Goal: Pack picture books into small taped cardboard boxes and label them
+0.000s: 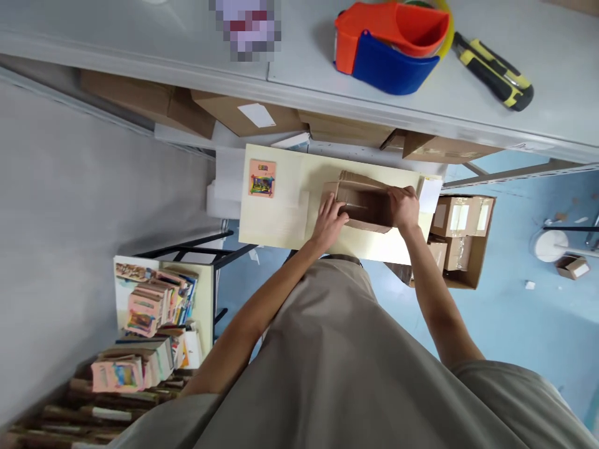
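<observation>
The open cardboard box [364,202] is gripped between both hands, left hand [330,221] and right hand [403,206] fingers curled over its sides.

Cardboard box [362,202] on table [276,218], picture card [262,178] left, apparently apart.

I count two hands [330,219] on one small box [362,202], one puzzle card [262,178], one tape dispenser [390,43], one utility knife [496,70].
</observation>
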Available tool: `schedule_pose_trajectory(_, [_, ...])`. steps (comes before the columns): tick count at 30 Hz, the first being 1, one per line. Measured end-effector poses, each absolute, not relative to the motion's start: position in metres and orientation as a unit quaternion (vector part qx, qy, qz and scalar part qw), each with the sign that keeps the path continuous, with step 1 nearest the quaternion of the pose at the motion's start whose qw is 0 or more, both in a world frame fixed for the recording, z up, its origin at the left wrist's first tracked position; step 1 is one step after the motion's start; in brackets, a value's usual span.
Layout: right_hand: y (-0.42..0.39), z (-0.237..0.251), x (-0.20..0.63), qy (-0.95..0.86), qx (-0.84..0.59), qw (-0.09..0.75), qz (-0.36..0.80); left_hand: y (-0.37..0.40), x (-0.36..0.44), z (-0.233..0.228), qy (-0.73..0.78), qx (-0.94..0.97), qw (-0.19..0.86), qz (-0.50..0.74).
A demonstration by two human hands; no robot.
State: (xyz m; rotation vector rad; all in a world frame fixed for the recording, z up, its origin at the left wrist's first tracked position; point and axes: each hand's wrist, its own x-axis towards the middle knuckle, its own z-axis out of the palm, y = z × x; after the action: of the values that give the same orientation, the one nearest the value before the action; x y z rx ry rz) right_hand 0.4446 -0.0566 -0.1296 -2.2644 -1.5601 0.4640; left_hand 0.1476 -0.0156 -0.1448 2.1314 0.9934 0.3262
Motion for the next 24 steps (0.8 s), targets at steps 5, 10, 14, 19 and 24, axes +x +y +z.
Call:
schedule_pose_trajectory(5, [-0.048, -0.085, 0.388, -0.524, -0.824, 0.191, 0.095, -0.003, 0.117, -0.130, 0.339, 0.834, 0.405, 0.158])
schedule_pose_trajectory(10, [-0.017, -0.080, 0.244, -0.512, -0.793, 0.258, 0.208, 0.066, -0.006, -0.148, 0.493, 0.751, 0.378, 0.223])
schedule_pose_trajectory(14, [0.036, -0.147, 0.152, -0.429, -0.792, 0.246, 0.357, 0.152, -0.121, -0.197, 0.685, 0.612, 0.333, 0.214])
schedule_pose_trajectory(19, [0.096, -0.218, 0.129, -0.226, -0.881, 0.230, 0.347, 0.226, -0.184, -0.230, 0.791, 0.466, 0.377, 0.120])
schedule_pose_trajectory(24, [0.106, -0.236, 0.136, -0.162, -0.906, 0.209, 0.332, 0.239, -0.177, -0.210, 0.741, 0.539, 0.392, 0.080])
